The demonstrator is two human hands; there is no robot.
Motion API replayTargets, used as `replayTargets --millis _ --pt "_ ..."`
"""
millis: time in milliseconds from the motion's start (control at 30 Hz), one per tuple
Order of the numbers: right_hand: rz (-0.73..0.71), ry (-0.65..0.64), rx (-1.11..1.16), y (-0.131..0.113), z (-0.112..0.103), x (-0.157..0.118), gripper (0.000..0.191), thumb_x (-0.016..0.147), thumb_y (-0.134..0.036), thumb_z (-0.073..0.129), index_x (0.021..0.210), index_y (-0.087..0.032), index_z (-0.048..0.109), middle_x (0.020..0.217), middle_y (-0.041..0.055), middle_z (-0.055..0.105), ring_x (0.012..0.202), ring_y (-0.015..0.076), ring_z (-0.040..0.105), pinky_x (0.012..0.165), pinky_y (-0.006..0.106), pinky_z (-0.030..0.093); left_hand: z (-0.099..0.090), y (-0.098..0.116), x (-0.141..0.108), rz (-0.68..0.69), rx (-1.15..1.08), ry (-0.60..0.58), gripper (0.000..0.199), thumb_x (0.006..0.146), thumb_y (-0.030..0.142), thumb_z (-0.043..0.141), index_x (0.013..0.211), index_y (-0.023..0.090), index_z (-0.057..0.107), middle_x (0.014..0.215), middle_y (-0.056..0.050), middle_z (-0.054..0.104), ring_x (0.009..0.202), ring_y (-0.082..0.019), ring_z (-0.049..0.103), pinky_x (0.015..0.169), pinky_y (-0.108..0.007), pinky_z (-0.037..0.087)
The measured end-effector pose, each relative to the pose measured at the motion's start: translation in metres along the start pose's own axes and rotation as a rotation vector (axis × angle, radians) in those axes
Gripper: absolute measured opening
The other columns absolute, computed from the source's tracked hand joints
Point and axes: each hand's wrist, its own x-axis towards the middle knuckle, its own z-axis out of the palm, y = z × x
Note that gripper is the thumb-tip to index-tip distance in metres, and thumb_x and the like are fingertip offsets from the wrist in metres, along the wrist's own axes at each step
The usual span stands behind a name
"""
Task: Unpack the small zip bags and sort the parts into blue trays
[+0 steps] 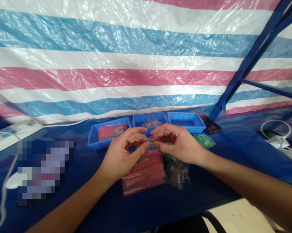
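Note:
My left hand [124, 152] and my right hand [181, 142] meet at the middle, each pinching a small clear plastic bag [151, 145] between thumb and fingers. What the bag contains is too small to tell. Below my hands lie red zip bags [146, 174] on the blue table. Beside them, under my right hand, is a clear bag with brown, thin pieces [177, 174]. A green bag [204, 140] rests to the right of my right hand.
Behind my hands stand a left blue tray [94, 137] with red bags, a middle blue tray [149, 116] with clear bags, and a right blue tray [185, 116]. A dark phone [212, 125] lies at the right; a white cable [4, 197] runs along the left.

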Motion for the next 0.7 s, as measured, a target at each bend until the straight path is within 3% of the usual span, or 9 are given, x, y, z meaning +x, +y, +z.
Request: replayTargets --millis 200,433,700 --pt "-0.045 0.013 -0.079 -0.0022 0.004 -0.0022 0.023 0.087 -0.019 0.074 0.11 -0.021 0.072 0.095 0.0016 0.078 0.083 0.0154 0.073 0.08 0.029 0.06 0.002 0.0038 -0.0008 0.021 -0.021 -0.007 0.037 0.095 0.028 0.079 0.129 0.02 0.065 0.098 -0.004 0.08 0.092 -0.019 0.077 0.097 -0.034 0.06" --pt "-0.07 0.011 -0.051 -0.0007 0.0027 -0.0027 0.021 0.09 -0.02 0.074 0.112 -0.021 0.072 0.096 0.0016 0.077 0.083 0.0156 0.073 0.079 0.029 0.059 0.0022 0.003 -0.002 0.006 -0.014 -0.036 0.038 0.097 0.033 0.078 0.132 0.021 0.065 0.103 -0.006 0.081 0.095 -0.021 0.078 0.095 -0.036 0.062" --pt "-0.044 0.007 -0.003 0.0003 0.0013 -0.0025 0.019 0.097 -0.034 0.08 0.11 -0.022 0.074 0.103 0.0042 0.081 0.093 0.019 0.077 0.086 0.032 0.061 -0.0005 0.0033 -0.0033 0.048 0.04 -0.047 0.033 0.102 0.03 0.073 0.132 0.021 0.066 0.092 -0.001 0.077 0.083 -0.016 0.075 0.087 -0.03 0.06"
